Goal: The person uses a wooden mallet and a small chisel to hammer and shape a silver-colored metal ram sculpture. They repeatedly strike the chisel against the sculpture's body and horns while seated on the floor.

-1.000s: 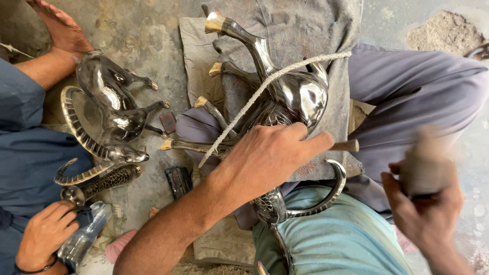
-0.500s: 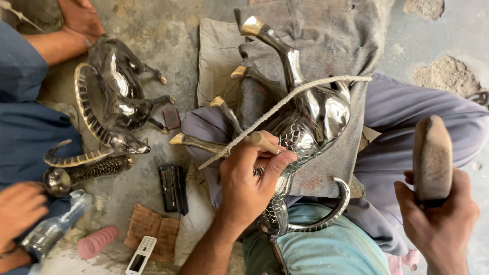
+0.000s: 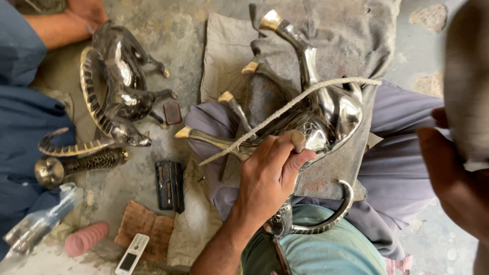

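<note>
A shiny metal horned animal figure (image 3: 326,112) lies on a grey cloth (image 3: 356,30) across my lap, its brass-tipped legs pointing left. A pale rope (image 3: 300,102) runs slantwise over it. My left hand (image 3: 270,178) rests on the figure's body and pinches a short punch (image 3: 297,140) against the metal. My right hand (image 3: 453,178) is raised at the right edge, close to the camera, gripping a blurred mallet (image 3: 466,76). A curved horn (image 3: 336,216) loops below my left hand.
At left a co-worker in blue (image 3: 25,117) sits by a second metal horned figure (image 3: 117,97). On the floor lie a dark tool case (image 3: 169,186), a phone (image 3: 131,254), a pink ribbed roll (image 3: 86,238), a brown abrasive sheet (image 3: 142,224) and a plastic bottle (image 3: 35,224).
My right hand has lifted the mallet higher and nearer the camera. My left hand shifted from lying flat over the figure to pinching the punch against it.
</note>
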